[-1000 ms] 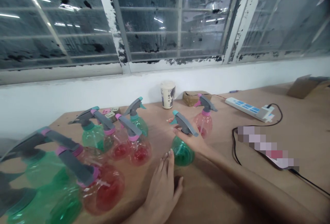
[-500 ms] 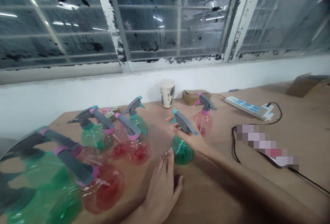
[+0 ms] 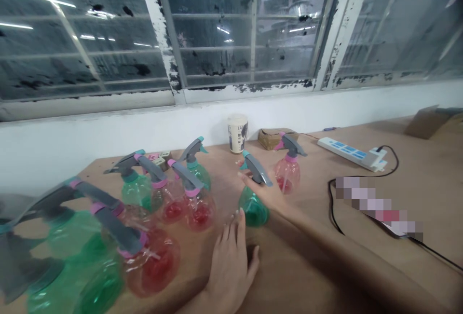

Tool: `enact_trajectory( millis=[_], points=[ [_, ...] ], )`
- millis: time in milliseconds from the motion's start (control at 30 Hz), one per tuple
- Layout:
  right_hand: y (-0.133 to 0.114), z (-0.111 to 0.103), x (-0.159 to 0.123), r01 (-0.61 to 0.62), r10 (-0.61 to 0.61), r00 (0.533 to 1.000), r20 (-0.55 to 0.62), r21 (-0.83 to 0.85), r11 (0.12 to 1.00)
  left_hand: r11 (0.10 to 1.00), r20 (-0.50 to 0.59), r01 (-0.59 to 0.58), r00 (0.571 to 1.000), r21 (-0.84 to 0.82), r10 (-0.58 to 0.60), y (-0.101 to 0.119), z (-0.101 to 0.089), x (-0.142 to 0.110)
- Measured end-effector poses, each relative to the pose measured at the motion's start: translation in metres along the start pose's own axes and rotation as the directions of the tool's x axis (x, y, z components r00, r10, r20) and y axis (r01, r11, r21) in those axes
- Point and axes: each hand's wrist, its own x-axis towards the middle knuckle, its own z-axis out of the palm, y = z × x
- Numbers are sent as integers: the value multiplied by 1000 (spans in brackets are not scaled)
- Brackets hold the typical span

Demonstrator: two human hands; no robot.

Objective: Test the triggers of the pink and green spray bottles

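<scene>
Several fingers of the right hand [image 3: 268, 192] curl behind the sprayer head of the green spray bottle [image 3: 254, 211], tips showing beyond its trigger, while the thumb crosses its near side; how hard they pinch cannot be told. The 4 fingers of the left hand [image 3: 229, 253] lie nearly straight and close together, thumb spread away, tips at the bottle's lower left edge, touching or just beside it.

The bottle stands roughly upright between both sets of fingers. Its round body could swivel or tip if the right grip pulls sideways high on the head while the left fingertips give little support. A tightening grip could also squeeze the trigger.

Just beyond the right knuckles stands a pink spray bottle [image 3: 287, 176], close enough that a backward swing of the hand could knock it. Left of the left fingertips, the nearest red-tinted bottle [image 3: 200, 210] is near, at the edge of a crowd of at least 8 bottles; a leftward push could jostle several together. Farther beyond the right fingertips is 1 paper cup [image 3: 237, 133], at risk only from a long overreach.
</scene>
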Motion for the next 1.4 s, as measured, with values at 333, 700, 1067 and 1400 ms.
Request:
enact_trajectory(
  millis=[333, 700, 1067, 1400],
  points=[
    [11, 67, 44, -12, -8, 978, -210, -92, 996, 957, 18, -239, 969, -163, 245, 11, -8, -13],
    [7, 19, 27, -55, 69, 997, 44, -260, 964, 950, 164, -87, 976, -299, 141, 12, -12, -9],
    [27, -133, -30, -368, 260, 916, -304, -383, 848, 939, 84, -91, 989, -330, 125, 9, -8, -7],
    [35, -106, 29, -159, 124, 975, -185, -191, 969, 938, 129, -53, 986, -342, 103, 8, -5, -6]
  ],
)
